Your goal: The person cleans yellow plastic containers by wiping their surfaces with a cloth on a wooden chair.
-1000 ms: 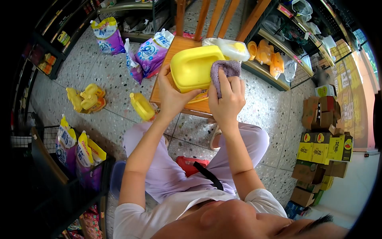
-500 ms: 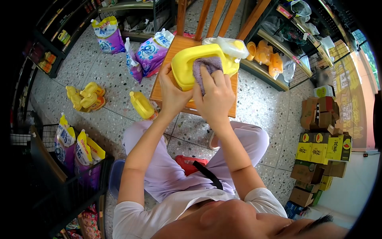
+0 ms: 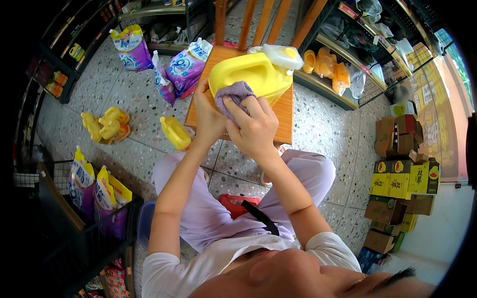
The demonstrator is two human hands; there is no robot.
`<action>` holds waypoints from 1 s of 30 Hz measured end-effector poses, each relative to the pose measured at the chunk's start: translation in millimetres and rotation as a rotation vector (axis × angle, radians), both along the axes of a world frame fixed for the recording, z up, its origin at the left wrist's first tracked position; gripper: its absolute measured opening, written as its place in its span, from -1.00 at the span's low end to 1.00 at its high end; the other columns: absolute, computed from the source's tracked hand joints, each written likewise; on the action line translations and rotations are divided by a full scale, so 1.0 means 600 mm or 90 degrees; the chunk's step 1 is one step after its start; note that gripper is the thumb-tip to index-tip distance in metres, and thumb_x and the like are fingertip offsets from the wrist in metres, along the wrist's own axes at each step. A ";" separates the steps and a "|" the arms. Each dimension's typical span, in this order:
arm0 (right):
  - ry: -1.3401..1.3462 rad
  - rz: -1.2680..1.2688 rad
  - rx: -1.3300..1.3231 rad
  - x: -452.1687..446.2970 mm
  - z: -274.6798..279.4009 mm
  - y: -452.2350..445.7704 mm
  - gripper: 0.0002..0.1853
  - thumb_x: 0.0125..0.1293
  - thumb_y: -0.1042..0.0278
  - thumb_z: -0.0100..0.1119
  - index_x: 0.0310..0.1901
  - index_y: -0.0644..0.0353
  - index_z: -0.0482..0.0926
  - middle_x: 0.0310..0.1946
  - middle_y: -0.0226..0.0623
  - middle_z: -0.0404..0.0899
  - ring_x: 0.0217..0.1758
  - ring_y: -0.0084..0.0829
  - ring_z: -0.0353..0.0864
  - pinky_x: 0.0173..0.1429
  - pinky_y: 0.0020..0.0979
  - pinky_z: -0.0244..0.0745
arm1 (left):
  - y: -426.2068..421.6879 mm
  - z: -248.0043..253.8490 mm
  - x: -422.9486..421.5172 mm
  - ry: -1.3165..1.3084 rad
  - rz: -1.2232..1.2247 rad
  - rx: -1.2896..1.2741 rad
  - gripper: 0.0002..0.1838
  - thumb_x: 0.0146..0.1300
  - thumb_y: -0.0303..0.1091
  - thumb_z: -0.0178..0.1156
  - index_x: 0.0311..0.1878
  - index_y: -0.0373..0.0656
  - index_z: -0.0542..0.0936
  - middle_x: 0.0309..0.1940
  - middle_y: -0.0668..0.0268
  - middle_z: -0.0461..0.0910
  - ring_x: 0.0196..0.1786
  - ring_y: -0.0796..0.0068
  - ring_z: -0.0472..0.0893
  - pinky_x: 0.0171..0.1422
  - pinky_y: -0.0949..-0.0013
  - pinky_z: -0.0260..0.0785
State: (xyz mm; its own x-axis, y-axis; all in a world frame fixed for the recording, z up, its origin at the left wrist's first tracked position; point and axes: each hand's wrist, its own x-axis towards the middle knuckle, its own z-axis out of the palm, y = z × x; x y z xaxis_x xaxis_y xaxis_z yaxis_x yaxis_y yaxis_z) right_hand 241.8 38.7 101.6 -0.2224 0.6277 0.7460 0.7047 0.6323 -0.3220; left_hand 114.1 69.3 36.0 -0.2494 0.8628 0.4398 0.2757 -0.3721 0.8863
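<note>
A large yellow jug (image 3: 271, 85) lies tilted on a wooden chair seat (image 3: 281, 130), its capped end toward the upper right. My left hand (image 3: 208, 116) is wrapped around the jug's lower left end, bracing it; some fingers are hidden behind it. My right hand (image 3: 258, 121) presses a purple-grey cloth (image 3: 232, 94) against the jug's near lower left edge, close to my left hand. Clear plastic wrap (image 3: 284, 55) sits by the jug's cap end. On the floor left of the chair stands a smaller yellow jug (image 3: 175, 133).
Several yellow jugs (image 3: 112, 124) stand on the floor at left. Purple detergent bags (image 3: 186, 67) lean near the chair's left side. Stacked cartons (image 3: 397, 179) line the right wall. Shelves with orange items (image 3: 325, 64) are at upper right. A red object (image 3: 237, 205) lies between my legs.
My right hand has slid the cloth down and left, from the jug's middle to its lower left edge. The jug has turned slightly, and my left hand still holds its end.
</note>
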 end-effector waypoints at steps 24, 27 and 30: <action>0.163 -0.050 0.031 0.084 0.013 0.023 -0.67 0.05 0.53 0.35 -0.08 0.20 0.73 -0.34 -0.24 0.51 -0.27 -0.24 0.52 -0.24 -0.31 0.45 | -0.002 0.019 -0.076 0.084 -0.088 0.006 0.18 -0.19 -0.19 0.65 0.51 -0.25 0.18 0.42 0.02 0.31 0.51 0.05 0.27 0.59 0.11 0.07; 0.020 -0.107 0.011 0.061 0.039 0.033 -0.65 0.04 0.47 0.34 -0.06 0.15 0.73 -0.32 -0.25 0.51 -0.26 -0.23 0.54 -0.23 -0.27 0.49 | -0.001 0.032 -0.069 0.078 -0.097 -0.005 0.18 -0.21 -0.23 0.65 0.51 -0.25 0.19 0.42 0.03 0.32 0.51 0.06 0.27 0.59 0.12 0.08; -0.102 -0.160 -0.042 0.049 0.049 0.032 -0.62 0.07 0.37 0.30 -0.02 0.13 0.71 -0.31 -0.25 0.53 -0.24 -0.23 0.57 -0.24 -0.24 0.55 | 0.007 0.034 -0.063 0.075 -0.110 -0.004 0.18 -0.24 -0.25 0.65 0.50 -0.25 0.21 0.41 0.05 0.35 0.50 0.03 0.28 0.59 0.11 0.09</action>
